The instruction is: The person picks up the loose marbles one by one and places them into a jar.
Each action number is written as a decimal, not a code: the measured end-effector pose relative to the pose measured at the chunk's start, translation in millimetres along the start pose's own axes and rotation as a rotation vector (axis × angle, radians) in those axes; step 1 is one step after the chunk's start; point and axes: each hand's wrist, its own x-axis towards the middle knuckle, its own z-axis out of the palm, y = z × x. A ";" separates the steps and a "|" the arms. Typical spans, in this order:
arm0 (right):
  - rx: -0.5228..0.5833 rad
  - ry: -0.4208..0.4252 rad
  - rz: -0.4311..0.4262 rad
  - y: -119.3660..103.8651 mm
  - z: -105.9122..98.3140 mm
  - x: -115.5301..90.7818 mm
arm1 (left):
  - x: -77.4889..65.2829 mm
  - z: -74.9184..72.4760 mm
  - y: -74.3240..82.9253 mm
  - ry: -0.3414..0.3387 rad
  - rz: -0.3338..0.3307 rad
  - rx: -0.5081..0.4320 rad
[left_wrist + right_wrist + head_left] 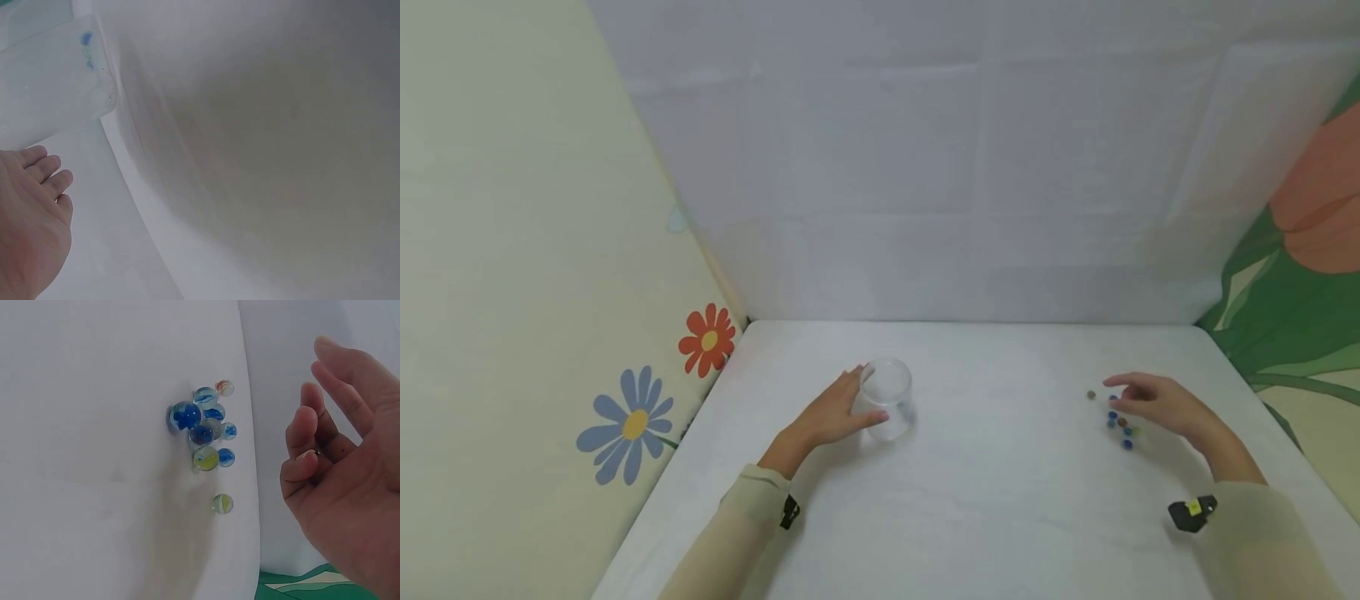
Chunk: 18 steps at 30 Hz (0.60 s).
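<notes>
A clear, straight-sided plastic or glass jar [889, 400] stands upright on the white table. My left hand [832, 410] is at its left side, thumb in front and fingers toward the back. In the left wrist view the fingers [57, 181] look fairly straight beside the clear jar [56, 81]; whether they touch it I cannot tell. On the right lie several glass marbles [203, 431], blue, yellow-green and reddish, mostly bunched together. Above them hovers my right hand [1161, 408], thumb and index finger apart, the other fingers bent, nothing visible between them.
One brownish marble [1091, 395] lies left of the bunch. A white cloth covers the table [970, 500], and a white sheet [925, 167] hangs behind it. Flower-patterned panels [512, 292] stand at both sides.
</notes>
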 end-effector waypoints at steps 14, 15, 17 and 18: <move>-0.010 0.009 0.066 26.4 -5.6 -11.8 | 5.6 5.0 -4.5 0.009 0.013 -0.014; -0.012 0.013 0.070 28.4 -5.9 -12.4 | 5.8 5.1 -4.8 0.009 0.013 -0.011; -0.014 0.017 0.079 32.2 -6.2 -12.8 | 6.3 5.3 -5.4 0.010 0.015 -0.011; -0.013 0.019 0.083 34.1 -6.3 -12.7 | 6.6 5.4 -5.7 0.010 0.015 -0.013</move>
